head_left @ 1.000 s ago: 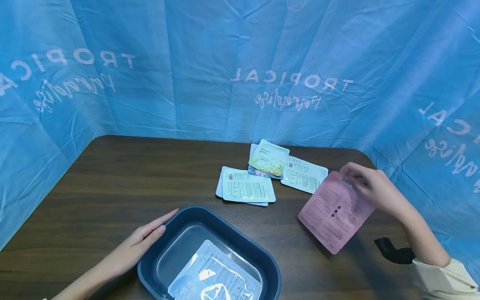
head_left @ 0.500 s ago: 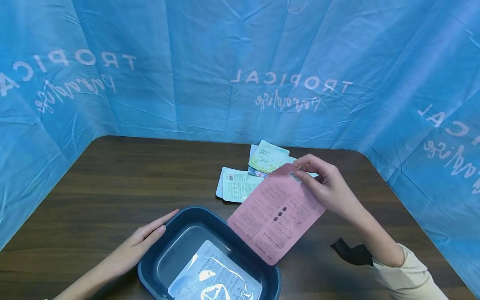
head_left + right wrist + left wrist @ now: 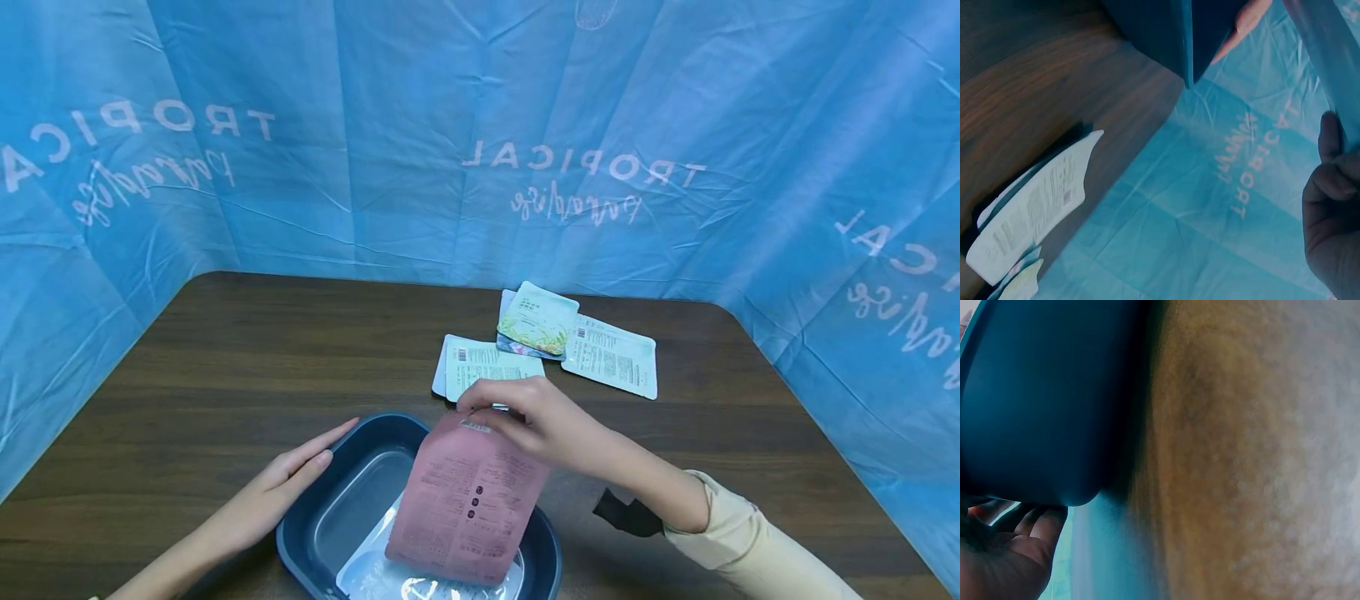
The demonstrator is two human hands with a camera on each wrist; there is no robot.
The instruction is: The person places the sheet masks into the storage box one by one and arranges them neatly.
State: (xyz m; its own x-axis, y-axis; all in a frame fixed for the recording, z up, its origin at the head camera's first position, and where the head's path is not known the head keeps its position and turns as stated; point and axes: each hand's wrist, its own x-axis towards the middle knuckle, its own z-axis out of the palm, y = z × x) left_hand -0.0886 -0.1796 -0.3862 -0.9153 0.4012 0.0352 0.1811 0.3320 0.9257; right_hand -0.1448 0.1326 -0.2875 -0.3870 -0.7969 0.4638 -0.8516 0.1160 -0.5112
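A pink sachet (image 3: 468, 500) printed with small text hangs from my right hand (image 3: 536, 417), which pinches its top edge between thumb and fingers. The sachet is held over a dark blue basin (image 3: 315, 533). Inside the basin lies a light blue sachet (image 3: 367, 571), partly hidden behind the pink one. My left hand (image 3: 277, 487) rests against the basin's left rim with its fingers extended. In the left wrist view, the fingers (image 3: 1047, 525) touch the basin's outer wall (image 3: 1054, 412). The right wrist view shows the right hand (image 3: 1335, 212) holding the sachet (image 3: 1335, 69) edge-on.
On the brown table (image 3: 225, 367), pale green sachets (image 3: 491, 367) lie beyond the basin, with a flower-printed sachet (image 3: 536, 317) and another pale green sachet (image 3: 611, 357) behind. A blue printed cloth (image 3: 405, 150) hangs around the table's back and sides.
My right hand has carried the pink sachet leftward and nearer, from the table's right side to above the basin. The left hand and basin have stayed put.
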